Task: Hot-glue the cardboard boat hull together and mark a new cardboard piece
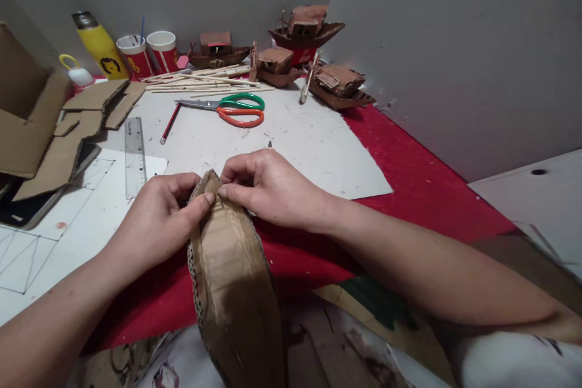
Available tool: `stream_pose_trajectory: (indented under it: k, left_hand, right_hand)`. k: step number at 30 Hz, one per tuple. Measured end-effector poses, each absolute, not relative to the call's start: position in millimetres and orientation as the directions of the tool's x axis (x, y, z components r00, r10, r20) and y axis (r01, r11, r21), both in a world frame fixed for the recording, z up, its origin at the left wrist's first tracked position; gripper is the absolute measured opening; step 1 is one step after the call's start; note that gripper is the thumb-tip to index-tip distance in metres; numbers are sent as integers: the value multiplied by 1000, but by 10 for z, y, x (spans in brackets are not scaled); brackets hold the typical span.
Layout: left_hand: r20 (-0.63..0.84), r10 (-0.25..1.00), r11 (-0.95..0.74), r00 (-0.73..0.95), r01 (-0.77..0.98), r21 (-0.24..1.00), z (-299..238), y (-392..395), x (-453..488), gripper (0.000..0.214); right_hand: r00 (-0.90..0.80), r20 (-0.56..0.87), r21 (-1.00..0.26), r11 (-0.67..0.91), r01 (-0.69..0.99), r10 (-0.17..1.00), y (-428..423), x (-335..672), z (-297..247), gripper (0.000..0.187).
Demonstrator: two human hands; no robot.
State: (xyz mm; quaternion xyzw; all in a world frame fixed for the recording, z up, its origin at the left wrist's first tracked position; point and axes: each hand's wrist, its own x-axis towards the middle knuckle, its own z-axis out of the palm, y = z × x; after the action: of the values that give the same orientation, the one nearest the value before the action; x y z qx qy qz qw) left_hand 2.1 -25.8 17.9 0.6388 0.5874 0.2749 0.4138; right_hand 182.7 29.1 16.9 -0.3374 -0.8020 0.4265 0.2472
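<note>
A long cardboard boat hull (pixel 234 279) with raised corrugated edges points away from me, its narrow tip at the far end. My left hand (pixel 166 212) grips the left side of that tip, thumb inside and fingers behind the wall. On the right side of the tip, my right hand (pixel 268 188) pinches the cardboard between thumb and curled fingers. The two thumbs nearly meet at the point. The near end of the hull runs down over the table edge and out of view. Just beyond my right hand, a small dark pointed tip (pixel 270 144) shows; its kind is hidden.
Scissors (pixel 240 110), a pencil (pixel 170 124) and a clear ruler (pixel 135 157) lie ahead. Wooden sticks (pixel 204 80), cups (pixel 162 51), a yellow bottle (pixel 100 48) and several brown model boats (pixel 339 85) stand along the wall. Cardboard scraps (pixel 75 139) pile up at left.
</note>
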Motion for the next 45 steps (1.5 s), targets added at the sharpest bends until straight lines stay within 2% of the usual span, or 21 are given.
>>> stream_pose_trajectory:
  k: [7, 14, 21, 26, 34, 38, 45]
  left_hand:
    - [-125, 982, 39, 145, 487, 872, 192, -224, 33, 14]
    - [-2, 990, -72, 139, 530, 845, 165, -252, 60, 17]
    - [123, 986, -164, 108, 604, 780, 141, -259, 84, 35]
    - [76, 996, -87, 44, 596, 798, 99, -233, 88, 41]
    - [99, 994, -102, 36, 534, 839, 35, -208, 111, 32]
    - [173, 984, -162, 36, 574, 802, 6, -232, 101, 28]
    - [271, 962, -224, 37, 674, 704, -13, -242, 108, 23]
  right_hand:
    - [-638, 110, -858, 397, 326, 762, 279, 1820, 162, 9]
    - [-633, 115, -857, 399, 326, 766, 278, 1822, 194, 12]
    - [-629, 169, -821, 461, 337, 759, 258, 1828, 171, 12]
    - [-610, 177, -804, 471, 363, 773, 243, 1816, 151, 13]
    - [-608, 143, -806, 449, 387, 781, 221, 1804, 142, 15]
    - [-612, 129, -784, 458, 418, 780, 211, 1832, 197, 13]
    - [-667, 22, -715, 478, 510, 745, 214, 1870, 243, 12]
